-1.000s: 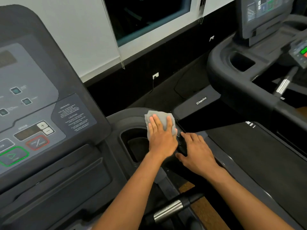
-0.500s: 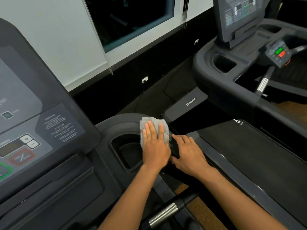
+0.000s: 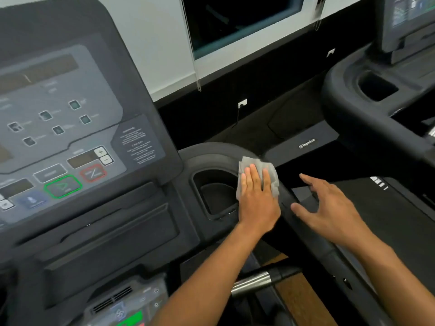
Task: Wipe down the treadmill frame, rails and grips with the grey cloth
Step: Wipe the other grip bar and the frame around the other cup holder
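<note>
My left hand (image 3: 257, 198) lies flat with straight fingers on the grey cloth (image 3: 266, 169), pressing it onto the black rim of the treadmill frame (image 3: 211, 151) to the right of the cup holder (image 3: 216, 194). My right hand (image 3: 329, 208) hovers just to the right, fingers spread and relaxed, above the dark side rail (image 3: 306, 229), holding nothing. A silver and black grip bar (image 3: 256, 282) shows below my left forearm.
The treadmill console (image 3: 66, 128) with its buttons fills the left. A second treadmill (image 3: 367, 107) stands at the right with its own cup holder and screen. The black belt deck (image 3: 395, 215) runs under my right arm. A wall and window lie behind.
My right hand has lifted off the rail and spread open, moving away from the left hand. The left hand still presses the cloth on the rim. The view has swung left.
</note>
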Tool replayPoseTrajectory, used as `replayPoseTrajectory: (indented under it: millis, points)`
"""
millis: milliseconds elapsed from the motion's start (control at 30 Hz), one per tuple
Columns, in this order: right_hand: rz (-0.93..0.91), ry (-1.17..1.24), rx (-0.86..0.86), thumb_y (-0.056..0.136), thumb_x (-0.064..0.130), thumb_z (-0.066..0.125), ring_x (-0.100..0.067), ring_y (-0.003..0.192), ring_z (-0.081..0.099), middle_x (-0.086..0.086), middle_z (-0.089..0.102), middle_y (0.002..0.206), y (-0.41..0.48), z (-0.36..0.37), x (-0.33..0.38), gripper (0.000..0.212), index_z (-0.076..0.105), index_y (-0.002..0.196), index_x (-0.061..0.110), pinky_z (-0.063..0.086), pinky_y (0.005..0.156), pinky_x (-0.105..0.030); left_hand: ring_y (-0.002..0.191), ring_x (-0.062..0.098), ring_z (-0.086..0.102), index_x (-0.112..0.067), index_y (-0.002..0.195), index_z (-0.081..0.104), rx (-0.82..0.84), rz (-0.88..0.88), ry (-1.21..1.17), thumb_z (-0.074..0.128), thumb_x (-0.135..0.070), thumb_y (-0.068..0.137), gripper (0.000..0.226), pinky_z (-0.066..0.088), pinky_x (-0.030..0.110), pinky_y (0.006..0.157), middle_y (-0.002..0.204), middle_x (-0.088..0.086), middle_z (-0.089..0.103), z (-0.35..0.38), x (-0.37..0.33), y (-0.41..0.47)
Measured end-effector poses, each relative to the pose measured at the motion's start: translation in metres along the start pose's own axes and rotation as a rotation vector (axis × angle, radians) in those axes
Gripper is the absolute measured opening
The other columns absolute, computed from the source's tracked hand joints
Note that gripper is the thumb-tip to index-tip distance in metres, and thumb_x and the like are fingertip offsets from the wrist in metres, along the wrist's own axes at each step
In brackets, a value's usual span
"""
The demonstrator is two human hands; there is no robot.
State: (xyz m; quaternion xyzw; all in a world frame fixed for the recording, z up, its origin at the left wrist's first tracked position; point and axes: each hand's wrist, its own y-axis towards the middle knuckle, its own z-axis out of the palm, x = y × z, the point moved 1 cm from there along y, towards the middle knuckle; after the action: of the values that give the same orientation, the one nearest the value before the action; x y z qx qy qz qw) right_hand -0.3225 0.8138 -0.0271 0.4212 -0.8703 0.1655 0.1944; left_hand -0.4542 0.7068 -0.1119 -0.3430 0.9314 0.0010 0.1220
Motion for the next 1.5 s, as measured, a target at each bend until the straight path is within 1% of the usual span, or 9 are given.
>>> replayPoseTrajectory:
  millis: [233,400,533,667,833,1000,1200,1367,1500]
  points:
    - [-0.151,-0.019,0.039,0.088,0.047,0.075,-0.021,0.136,0.049,0.0,0.056,0.148,-0.003,0.027,0.018,0.073,0.048,0.151,0.022,0.04,0.11,-0.035,0.164,0.02,0.001,-0.016,0.167,0.021,-0.103,0.174,-0.036,0.031,-0.035,0.109,0.061,0.001,0.053,0.131,0.175,0.007,0.018,0.016,0.021,-0.088]
    - [-0.235,-0.048,0.065,0.09,0.045,0.072,-0.023,0.136,0.049,0.0,0.056,0.149,-0.002,0.042,0.027,0.068,0.05,0.15,0.02,0.036,0.115,-0.035,0.161,0.008,0.015,-0.025,0.162,0.037,-0.177,0.062,-0.019,0.039,-0.033,0.109,0.053,0.006,0.051,0.13,0.17,-0.007,0.032,0.003,0.073,-0.136]
    - [-0.253,-0.062,0.088,0.093,0.047,0.068,-0.021,0.139,0.046,0.001,0.053,0.151,-0.005,0.046,0.025,0.068,0.047,0.152,0.02,0.033,0.118,-0.034,0.156,0.012,0.033,-0.019,0.156,0.049,-0.227,-0.113,0.112,0.044,-0.029,0.104,0.053,0.014,0.057,0.129,0.16,-0.002,0.05,-0.009,0.093,-0.166]
    - [-0.239,-0.067,0.085,0.094,0.048,0.066,-0.019,0.141,0.044,0.003,0.051,0.153,-0.01,0.041,0.012,0.068,0.045,0.153,0.021,0.032,0.119,-0.033,0.145,0.031,0.052,-0.005,0.146,0.059,-0.244,-0.265,0.168,0.038,-0.026,0.096,0.059,0.017,0.058,0.126,0.145,0.017,0.064,-0.007,0.072,-0.161]
    - [-0.211,-0.047,0.062,0.094,0.047,0.066,-0.018,0.141,0.044,0.005,0.052,0.152,-0.018,0.032,-0.003,0.066,0.046,0.152,0.023,0.033,0.119,-0.034,0.146,0.034,0.05,-0.004,0.148,0.056,-0.273,-0.234,0.1,0.037,-0.027,0.1,0.057,0.022,0.057,0.126,0.146,0.022,0.062,0.003,0.052,-0.151]
    - [-0.195,-0.052,0.056,0.095,0.047,0.065,-0.017,0.143,0.042,0.005,0.051,0.153,-0.027,0.026,-0.022,0.066,0.046,0.153,0.023,0.03,0.122,-0.035,0.145,0.036,0.051,0.0,0.15,0.053,-0.208,-0.396,0.163,0.035,-0.031,0.093,0.067,0.013,0.059,0.129,0.144,0.027,0.062,-0.011,0.079,-0.127]
    - [-0.196,-0.042,0.053,0.094,0.048,0.065,-0.017,0.143,0.043,0.006,0.052,0.153,-0.036,0.025,-0.031,0.066,0.046,0.152,0.024,0.032,0.12,-0.034,0.138,0.048,0.054,0.007,0.143,0.058,-0.226,-0.365,0.121,0.034,-0.029,0.096,0.064,0.029,0.059,0.123,0.138,0.038,0.06,0.009,0.035,-0.143]
    - [-0.23,-0.037,0.064,0.095,0.048,0.064,-0.017,0.141,0.042,0.009,0.05,0.152,-0.04,0.027,-0.025,0.065,0.045,0.153,0.026,0.032,0.117,-0.031,0.155,0.035,0.036,-0.004,0.157,0.043,-0.215,-0.217,0.04,0.029,-0.031,0.106,0.06,0.011,0.049,0.128,0.159,0.024,0.046,0.021,0.027,-0.14]
    - [-0.279,-0.043,0.065,0.093,0.047,0.066,-0.017,0.136,0.046,0.006,0.053,0.15,-0.042,0.031,-0.015,0.065,0.046,0.151,0.024,0.034,0.115,-0.031,0.163,0.028,0.01,-0.01,0.166,0.021,-0.052,0.042,0.008,0.012,-0.036,0.094,0.078,-0.011,0.042,0.131,0.174,0.015,0.019,0.011,0.017,-0.094]
